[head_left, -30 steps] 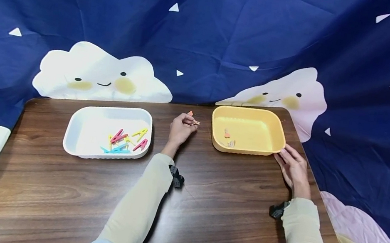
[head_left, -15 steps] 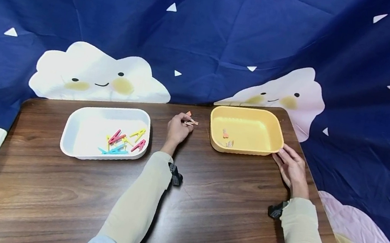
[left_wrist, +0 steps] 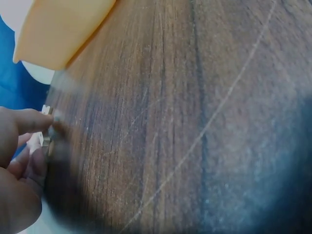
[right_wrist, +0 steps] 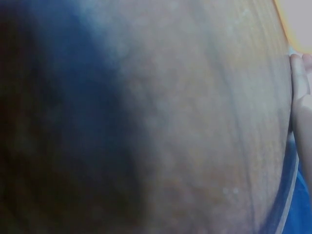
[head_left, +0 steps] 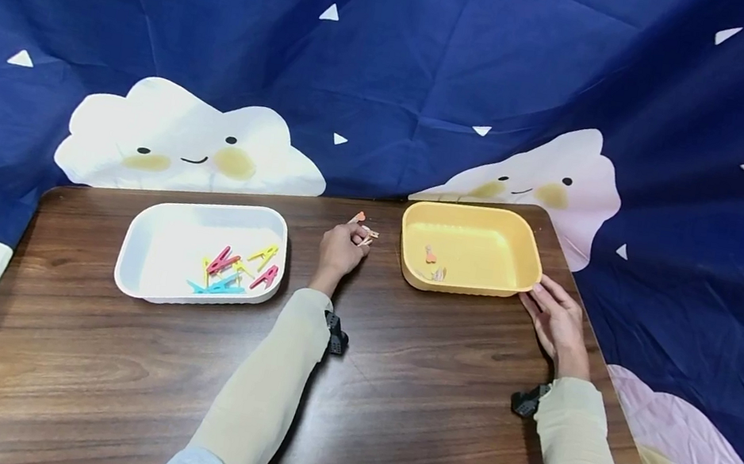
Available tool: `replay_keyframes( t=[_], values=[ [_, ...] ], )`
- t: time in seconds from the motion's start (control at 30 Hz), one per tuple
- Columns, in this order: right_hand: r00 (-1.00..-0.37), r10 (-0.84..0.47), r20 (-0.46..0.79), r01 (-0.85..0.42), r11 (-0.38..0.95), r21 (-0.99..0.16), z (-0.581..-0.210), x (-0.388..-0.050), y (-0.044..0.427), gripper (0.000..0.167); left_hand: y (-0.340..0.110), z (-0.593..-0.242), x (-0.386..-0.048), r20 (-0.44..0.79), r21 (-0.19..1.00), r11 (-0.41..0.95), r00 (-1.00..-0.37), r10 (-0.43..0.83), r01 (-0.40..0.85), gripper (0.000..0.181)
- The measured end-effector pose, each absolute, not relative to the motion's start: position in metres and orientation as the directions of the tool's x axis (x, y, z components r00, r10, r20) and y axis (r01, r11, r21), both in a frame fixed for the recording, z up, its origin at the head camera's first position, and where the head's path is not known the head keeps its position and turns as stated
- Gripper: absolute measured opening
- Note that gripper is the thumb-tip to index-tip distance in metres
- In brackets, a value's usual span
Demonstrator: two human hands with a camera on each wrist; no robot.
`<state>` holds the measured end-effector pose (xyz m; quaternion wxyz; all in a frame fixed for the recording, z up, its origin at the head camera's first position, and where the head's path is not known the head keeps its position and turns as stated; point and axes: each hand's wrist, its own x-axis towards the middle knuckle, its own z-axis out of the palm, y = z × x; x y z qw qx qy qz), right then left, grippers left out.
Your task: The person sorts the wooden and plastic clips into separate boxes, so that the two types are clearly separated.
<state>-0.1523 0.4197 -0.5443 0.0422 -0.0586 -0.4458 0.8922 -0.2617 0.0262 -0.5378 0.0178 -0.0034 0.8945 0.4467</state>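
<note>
Beside the yellow tray [head_left: 531, 254], my left hand [head_left: 339, 249] pinches small pale wooden clothespins [head_left: 369, 238] between thumb and fingers. An orange heart-topped clothespin [head_left: 360, 217] shows just beyond the fingertips; whether the hand touches it I cannot tell. In the left wrist view, a pale clothespin [left_wrist: 46, 110] sticks out of the grip. The fingers of my right hand [head_left: 562, 324] lie fairly straight against the yellow tray's near right corner. Inside that tray lie another orange heart clothespin [head_left: 430, 255] and a small pale cluster [head_left: 438, 274], too small to make out.
A white tray [head_left: 155, 232] on the left holds several red, yellow and blue plastic clothespins [head_left: 223, 262]. Both trays stand near the back of the brown wooden table [head_left: 405, 397]. A blue cloud-patterned curtain [head_left: 398, 59] hangs behind the table.
The left fingers have shifted the wooden clothespins slightly in their grip, and more of the orange heart clothespin shows now. The right hand and both trays have stayed in place.
</note>
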Motion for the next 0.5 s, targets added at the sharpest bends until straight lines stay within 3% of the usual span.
replay_keyframes(
  t=[0.5],
  values=[
    [-0.987, 0.137, -0.088, -0.012, -0.601, -0.799, -0.5417, -0.1513, 0.4181, 0.034, 0.0231, -0.5332, -0.2612, -0.083, 0.88, 0.465, -0.995, -0.047, -0.096, 0.016]
  ],
)
